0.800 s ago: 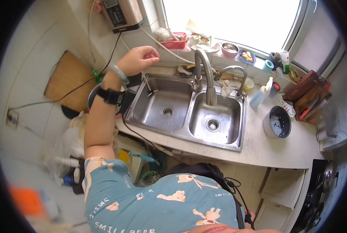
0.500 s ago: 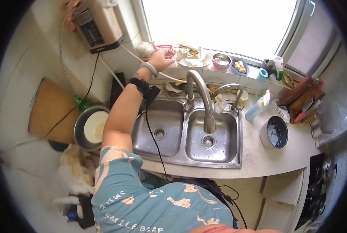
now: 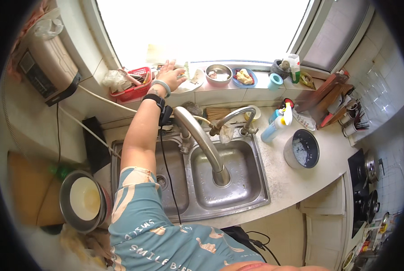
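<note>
The steel double sink (image 3: 229, 211) fills the middle of the frame, and the pale tiled ledge (image 3: 256, 95) runs behind it along the upper part, below the window. The left arm crosses over the sink's left basin, and the left hand (image 3: 169, 76) is above the ledge at upper centre, palm downward. Its fingers are spread and extended, with nothing visibly gripped; whether the fingertips touch anything beneath cannot be told. The right hand is out of view.

Left of the hand sits a red basket (image 3: 129, 95), loaded with loose items. It looks like stiff plastic, best held by its rim at both ends so that the contents do not tip.

Just right of the hand, at upper centre, lies a crumpled white sheet (image 3: 194, 83), partly covered by the fingers. It seems light, soft and easily creased; its free right edge offers the clearest place for a pinch.

Beyond it stands a metal bowl (image 3: 218, 83), probably rigid and smooth, to be taken by the rim. Next to that, a blue dish (image 3: 244, 86) holding pale food wants level handling by its edges.

Smallest, a greenish packet (image 3: 185, 68) shows beside the thumb, apparently thin and flexible, suited to a corner pinch.
</note>
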A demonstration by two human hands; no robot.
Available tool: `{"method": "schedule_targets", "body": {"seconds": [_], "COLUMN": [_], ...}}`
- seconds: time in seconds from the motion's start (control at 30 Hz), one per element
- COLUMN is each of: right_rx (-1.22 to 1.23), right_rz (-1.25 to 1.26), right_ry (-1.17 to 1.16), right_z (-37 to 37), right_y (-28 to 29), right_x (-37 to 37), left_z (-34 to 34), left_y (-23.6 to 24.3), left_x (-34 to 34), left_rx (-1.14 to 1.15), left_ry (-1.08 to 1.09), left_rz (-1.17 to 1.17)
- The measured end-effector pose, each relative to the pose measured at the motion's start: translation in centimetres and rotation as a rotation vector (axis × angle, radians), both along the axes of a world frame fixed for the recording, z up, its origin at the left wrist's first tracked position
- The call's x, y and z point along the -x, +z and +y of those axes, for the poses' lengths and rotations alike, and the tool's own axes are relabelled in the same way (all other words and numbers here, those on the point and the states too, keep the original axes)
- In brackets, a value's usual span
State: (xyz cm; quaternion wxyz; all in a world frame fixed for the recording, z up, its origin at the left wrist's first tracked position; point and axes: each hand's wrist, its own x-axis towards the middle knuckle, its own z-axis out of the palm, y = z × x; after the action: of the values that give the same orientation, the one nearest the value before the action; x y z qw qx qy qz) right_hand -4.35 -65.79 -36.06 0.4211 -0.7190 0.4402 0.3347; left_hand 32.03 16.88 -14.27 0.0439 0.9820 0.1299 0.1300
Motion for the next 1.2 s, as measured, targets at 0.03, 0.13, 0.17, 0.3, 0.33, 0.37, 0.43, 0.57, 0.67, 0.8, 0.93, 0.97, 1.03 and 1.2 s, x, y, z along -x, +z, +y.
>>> {"method": "schedule_targets", "body": {"seconds": [0.03,0.13,0.17,0.3,0.33,0.37,0.43,0.57,0.67,0.8,0.93,0.97,1.03,1.2], "right_rx": [0.0,0.001,0.003,0.0,-0.001,-0.002,-0.006,-0.013,-0.015,-0.024,-0.026,-0.026,-0.03,-0.041], "right_rz": [-0.002,0.006,0.004,0.006,0.007,0.006,0.004,0.002,-0.003,-0.003,-0.004,-0.002,-0.006,-0.013], "right_ry": [-0.006,-0.015,-0.018,-0.018,-0.015,-0.011,-0.004,0.004,0.012,0.024,0.026,0.013,0.021,0.03], "right_z": [0.2,0.3,0.3,0.5,0.6,0.7,0.8,1.0,1.2,1.4,1.5,1.7,1.7,1.5], "right_y": [-0.1,0.2,0.2,0.3,0.3,0.3,0.1,0.1,0.2,0.1,0.0,0.1,0.1,-0.3], "right_x": [0.3,0.8,0.8,1.1,1.1,0.9,0.7,0.7,0.6,0.3,0.8,1.2,1.1,1.6], "left_z": [0.4,1.1,1.3,1.1,1.1,1.2,1.8,2.1,2.1,3.4,5.3,4.4,4.4,5.0], "left_y": [0.1,-0.2,-0.4,0.0,0.1,0.1,0.3,1.1,1.2,1.8,2.8,4.1,5.3,6.0], "left_x": [-0.4,-1.5,-1.7,-2.2,-2.2,-2.1,-2.0,-0.9,0.1,1.9,1.0,1.4,2.5,4.4], "left_rx": [-0.043,-0.097,-0.111,-0.045,0.028,0.1,0.223,0.442,0.137,0.156,1.59,1.711,1.521,1.688], "left_ry": [-0.019,-0.036,-0.031,-0.087,-0.09,-0.093,-0.086,0.065,0.269,0.353,-0.026,-0.004,-0.292,-0.128], "left_rz": [0.018,0.025,0.018,-0.163,-0.29,-0.419,-0.533,-0.809,-0.596,-0.618,-1.082,-1.116,-1.286,-1.247]}}
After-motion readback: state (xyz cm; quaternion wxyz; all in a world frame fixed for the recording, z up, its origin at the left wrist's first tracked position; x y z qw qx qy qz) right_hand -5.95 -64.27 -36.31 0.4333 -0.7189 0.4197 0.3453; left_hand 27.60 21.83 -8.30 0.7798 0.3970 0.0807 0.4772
